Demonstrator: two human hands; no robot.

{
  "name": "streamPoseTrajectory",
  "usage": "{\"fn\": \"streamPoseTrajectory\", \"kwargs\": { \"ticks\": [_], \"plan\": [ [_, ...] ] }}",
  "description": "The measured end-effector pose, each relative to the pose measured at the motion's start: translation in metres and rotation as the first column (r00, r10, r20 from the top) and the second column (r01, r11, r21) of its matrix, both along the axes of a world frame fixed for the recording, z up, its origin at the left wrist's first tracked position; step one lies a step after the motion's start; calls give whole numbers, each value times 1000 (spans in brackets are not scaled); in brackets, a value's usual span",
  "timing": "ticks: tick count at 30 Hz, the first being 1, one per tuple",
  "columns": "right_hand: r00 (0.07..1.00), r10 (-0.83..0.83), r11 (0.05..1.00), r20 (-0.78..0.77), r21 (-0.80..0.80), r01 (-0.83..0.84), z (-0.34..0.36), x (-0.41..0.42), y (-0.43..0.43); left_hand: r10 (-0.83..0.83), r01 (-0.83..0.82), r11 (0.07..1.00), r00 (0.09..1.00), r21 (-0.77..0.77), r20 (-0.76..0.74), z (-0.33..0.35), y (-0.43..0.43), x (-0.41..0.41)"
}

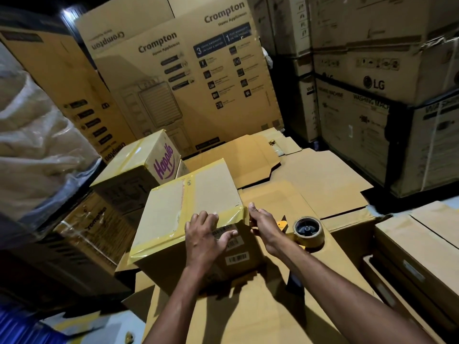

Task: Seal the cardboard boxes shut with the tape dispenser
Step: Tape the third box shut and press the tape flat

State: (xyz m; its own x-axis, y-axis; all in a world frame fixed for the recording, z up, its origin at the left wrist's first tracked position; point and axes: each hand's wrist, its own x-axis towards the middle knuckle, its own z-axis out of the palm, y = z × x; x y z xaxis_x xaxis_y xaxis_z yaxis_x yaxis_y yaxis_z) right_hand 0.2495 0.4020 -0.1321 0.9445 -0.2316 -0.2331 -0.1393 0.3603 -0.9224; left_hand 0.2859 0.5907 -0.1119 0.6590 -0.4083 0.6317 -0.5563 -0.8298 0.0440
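Nearest, two bare forearms reach in from the lower edge. Left hand (207, 234): released, fingers spread flat over the near top edge of the box (191, 207), thumb lying on the front face across a barcode label. Right hand (266, 225): laid against the box's right corner, one finger straight up along the edge; the rest of its fingers are turned away from view, so whether it grasps anything cannot be told. Box: plain brown cardboard, flaps down, glossy yellowish tape along the centre seam and near edge, wrinkled at the corner; small print unreadable. Tape dispenser (308, 230): just right of the right hand and apart from it, on the flattened cardboard (323, 175); tan roll on a dark round hub, orange tab showing, its handle hidden by the wrist. Flattened cardboard: matte sheets, notched edges, overlapping. Behind the box to the left, a smaller taped carton (139, 167) with purple lettering, lower half in shadow. Far left, a plastic-wrapped bundle (32, 120), crinkled, contents indistinct. Back wall: tall printed carton (186, 78); at right, stacked washing-machine cartons (372, 95), partly cut off, dim.
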Motion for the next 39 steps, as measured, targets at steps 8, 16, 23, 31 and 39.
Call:
{"fn": "streamPoseTrajectory", "kwargs": {
  "ticks": [8, 16, 23, 31, 39],
  "plan": [
    [984, -177, 956, 25, -231, 178, 11, 2, 1, -3, 3, 1000, 1000, 6, 18, 0, -1, -2],
    [985, -170, 746, 31, -649, 149, 31, 4, -14, -37, 34, 998, 998, 54, 51, -1, 4, -1],
    [997, -61, 746, -42, -666, 18, 26, 11, -25, -25, 18, 995, 998, 102, 64, -1, 4, -1],
    [993, 73, 836, -95, -536, -113, 18, 10, -18, -40, 35, 995, 998, 96, 56, 0, 5, 0],
    [975, 174, 858, -141, -464, -221, 18, 17, -22, -66, 65, 997, 998, 32, 15, 10, -2, 4]
  ]
}}
